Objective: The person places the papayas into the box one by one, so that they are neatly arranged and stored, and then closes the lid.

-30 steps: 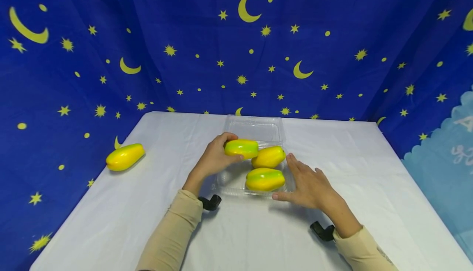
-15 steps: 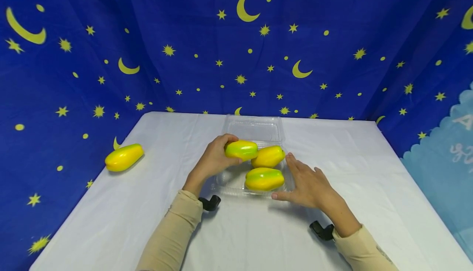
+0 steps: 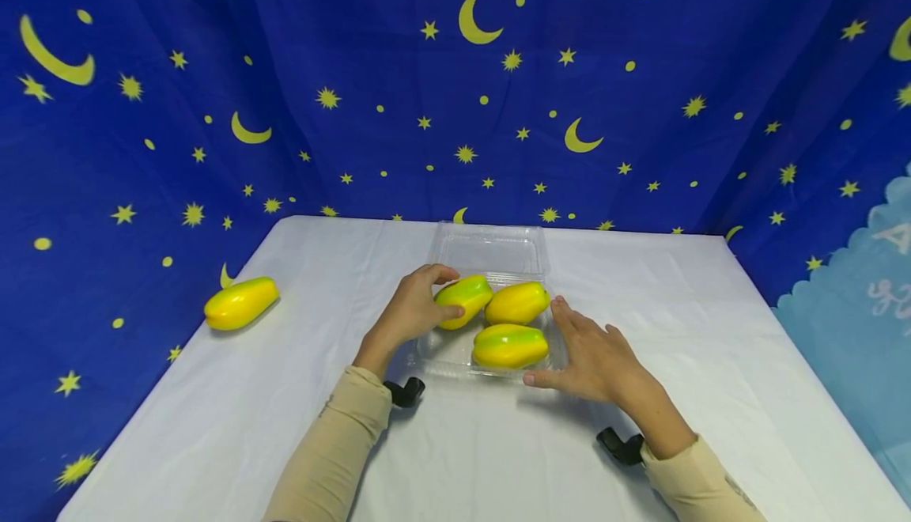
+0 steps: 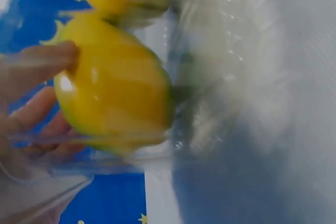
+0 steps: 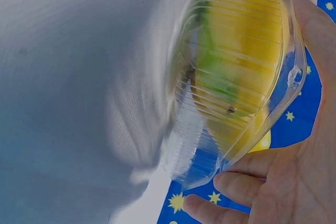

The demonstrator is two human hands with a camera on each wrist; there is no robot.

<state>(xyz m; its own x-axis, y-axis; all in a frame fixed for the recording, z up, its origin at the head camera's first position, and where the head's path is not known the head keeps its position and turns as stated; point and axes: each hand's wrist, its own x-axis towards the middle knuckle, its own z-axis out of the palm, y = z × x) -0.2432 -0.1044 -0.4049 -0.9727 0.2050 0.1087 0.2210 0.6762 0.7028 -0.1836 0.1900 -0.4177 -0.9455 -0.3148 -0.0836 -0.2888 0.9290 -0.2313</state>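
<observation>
A: So what's the left hand [image 3: 409, 308] up to?

B: Gripping a yellow-green papaya-looking fruit [image 3: 467, 297], thumb on the side nearer the person, fingers on the far side. It's over the left part of the clear container [image 3: 440, 353]. Can't tell if it touches the floor of it.

A: And the right hand [image 3: 596, 354]?

B: Holding nothing. Fingers pretty straight, spread along the container's right side.

A: What's the relation that matters here?

B: I'd say the slant of the held fruit. One end sits down by the left thumb, the other points away from the person and toward the right hand's side. The back fruit [image 3: 517, 303] is just beside it on the right, and the front fruit [image 3: 510, 346] lies nearer the person, closer to the right hand. Left hand is clearly the nearer one to the gap.

A: Do the wrist cams add anything?

B: Yep. The right one shows the ribbed wall [image 5: 239, 51] up close, with fingertips at its corner; from the head view you can't make out ribs. The left one catches the held fruit through blurry plastic. But only the head view gets the loose fruit [image 3: 242, 303], well out to the left hand's left.
</observation>
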